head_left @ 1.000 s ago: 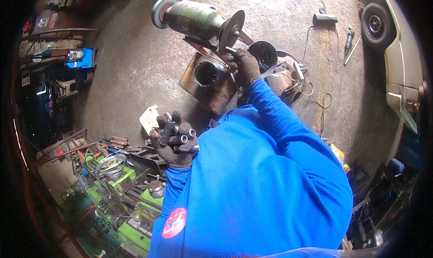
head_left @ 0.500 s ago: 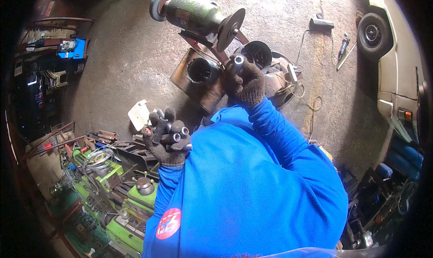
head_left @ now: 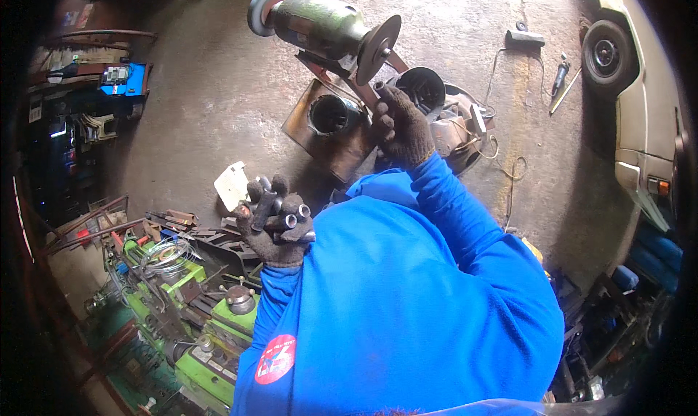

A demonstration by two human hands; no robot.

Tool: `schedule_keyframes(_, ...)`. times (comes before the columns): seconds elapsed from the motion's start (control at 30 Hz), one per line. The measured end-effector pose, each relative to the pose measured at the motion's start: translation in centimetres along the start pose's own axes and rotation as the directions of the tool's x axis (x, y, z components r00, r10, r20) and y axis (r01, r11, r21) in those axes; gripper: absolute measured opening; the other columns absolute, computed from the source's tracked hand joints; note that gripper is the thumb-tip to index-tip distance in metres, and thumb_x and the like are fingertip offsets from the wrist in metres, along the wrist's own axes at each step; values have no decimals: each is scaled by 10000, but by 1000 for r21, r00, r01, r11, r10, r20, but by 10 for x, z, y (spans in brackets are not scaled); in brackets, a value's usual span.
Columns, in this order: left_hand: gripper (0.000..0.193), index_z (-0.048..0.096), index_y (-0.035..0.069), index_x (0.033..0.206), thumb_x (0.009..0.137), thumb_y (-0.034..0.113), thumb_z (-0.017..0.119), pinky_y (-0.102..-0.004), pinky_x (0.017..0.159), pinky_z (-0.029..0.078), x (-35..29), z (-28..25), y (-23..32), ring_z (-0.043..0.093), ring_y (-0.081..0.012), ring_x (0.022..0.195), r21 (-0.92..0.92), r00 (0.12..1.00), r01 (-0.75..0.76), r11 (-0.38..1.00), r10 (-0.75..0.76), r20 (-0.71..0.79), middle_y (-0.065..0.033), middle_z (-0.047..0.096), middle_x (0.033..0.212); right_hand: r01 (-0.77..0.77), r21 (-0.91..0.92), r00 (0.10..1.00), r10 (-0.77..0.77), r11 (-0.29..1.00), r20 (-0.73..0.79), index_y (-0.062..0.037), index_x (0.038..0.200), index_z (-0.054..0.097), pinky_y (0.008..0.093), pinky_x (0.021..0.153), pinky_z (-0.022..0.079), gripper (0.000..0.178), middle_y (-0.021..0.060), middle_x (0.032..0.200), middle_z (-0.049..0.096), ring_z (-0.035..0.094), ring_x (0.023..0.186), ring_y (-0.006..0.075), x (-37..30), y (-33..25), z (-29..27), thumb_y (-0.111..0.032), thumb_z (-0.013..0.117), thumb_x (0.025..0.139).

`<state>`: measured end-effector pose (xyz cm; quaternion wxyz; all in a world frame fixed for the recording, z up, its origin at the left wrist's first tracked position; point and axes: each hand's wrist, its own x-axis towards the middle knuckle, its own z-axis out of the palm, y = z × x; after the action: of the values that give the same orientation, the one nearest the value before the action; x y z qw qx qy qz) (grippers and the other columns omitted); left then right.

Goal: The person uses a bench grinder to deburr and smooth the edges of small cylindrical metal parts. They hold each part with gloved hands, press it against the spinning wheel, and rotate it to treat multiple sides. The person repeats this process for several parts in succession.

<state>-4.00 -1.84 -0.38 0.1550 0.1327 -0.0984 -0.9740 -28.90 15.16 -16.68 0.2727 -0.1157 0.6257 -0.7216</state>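
Both my hands wear dark knit gloves. Several short metal tubes point(head_left: 281, 222) lie across the palm of my left hand point(head_left: 273, 253), with its fingers curled round them. My right hand point(head_left: 408, 134) grips one short metal tube point(head_left: 380, 87) by thumb and fingers, its end poking out at the top. Just beyond that tube is the dark disc point(head_left: 379, 49) on the right side of a green bench grinder point(head_left: 320, 22); whether the two touch I cannot tell. A grey wheel point(head_left: 267, 10) sits on the grinder's left side.
Below the grinder, an open can point(head_left: 314, 118) stands on a rusty metal base, and another round container point(head_left: 440, 102) holds dark pieces. Cables and an angle grinder point(head_left: 560, 78) lie on the floor. A green lathe point(head_left: 211, 321) is at lower left; a parked vehicle point(head_left: 640, 132) stands right.
The tube in my right hand has tilted, its end turning from facing me toward the disc. My left hand keeps its tubes. The whole view has shifted slightly.
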Motion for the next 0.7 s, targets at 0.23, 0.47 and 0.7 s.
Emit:
schedule_keyframes(0.23, 585, 659, 172, 1528, 1006, 419, 752, -302, 623, 587, 0, 1, 2, 604, -85, 941, -47, 997, 74, 996, -74, 2, -47, 588, 1547, 59, -52, 983, -67, 997, -170, -71, 1362, 733, 258, 651, 565, 299, 64, 1047, 773, 710, 811, 127, 51, 37, -7, -164, 678, 1083)
schedule_keyframes(0.47, 560, 667, 221, 1525, 1016, 451, 719, -304, 617, 575, 1, 0, 5, 589, -88, 906, -65, 991, 134, 989, -132, 35, -86, 578, 1560, -255, 407, 917, 353, 877, -187, -65, 1363, 734, 290, 645, 581, 317, 83, 964, 804, 723, 738, 149, 76, 41, -3, -153, 694, 1061)
schedule_keyframes(0.7, 568, 681, 212, 1512, 1006, 464, 736, -306, 631, 578, 2, 4, 3, 612, -89, 892, -73, 993, 118, 990, -117, 27, -101, 590, 1523, -241, 355, 917, 332, 903, -222, -57, 1323, 765, 310, 654, 598, 303, 87, 961, 807, 733, 753, 154, 78, 44, 5, -119, 719, 1030)
